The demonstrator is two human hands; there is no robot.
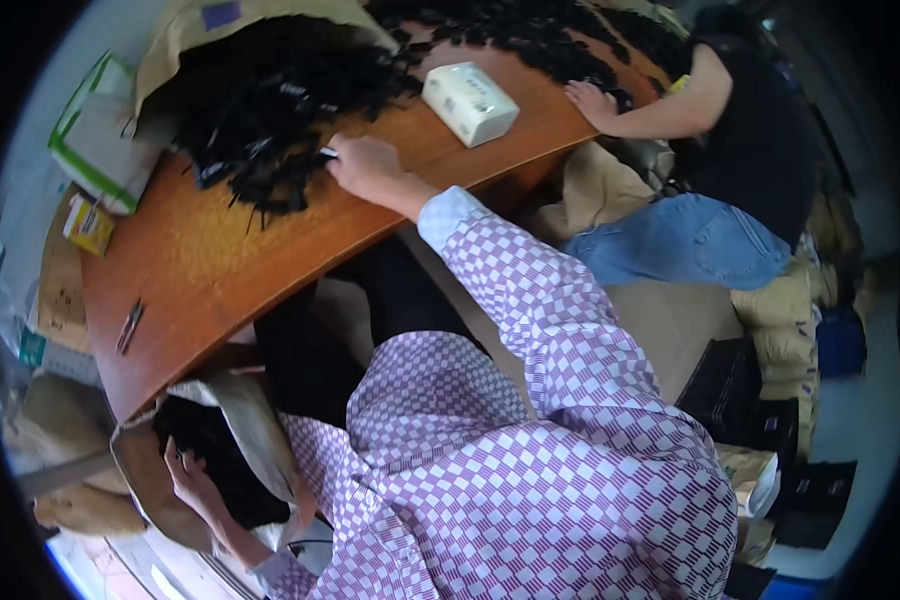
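Note:
My right hand (368, 168) is at the edge of a heap of small black pieces (270, 140) on the wooden table. Its fingers are closed, and a small pale tip juts out from them; what it belongs to is hidden. Low on the left, my left hand (196, 482) hangs over the mouth of a light-coloured sack (142, 470), which has black contents (235, 475). The fingers of this hand are apart, and nothing shows between them.
A paper bag (165, 45) spills black pieces onto the table (205, 260). Also on it are a tissue pack (470, 103), a small pliers-like tool (129, 325) and a yellow box (89, 224). A co-worker (750, 130) sits at the right; black crates (718, 385) stand below.

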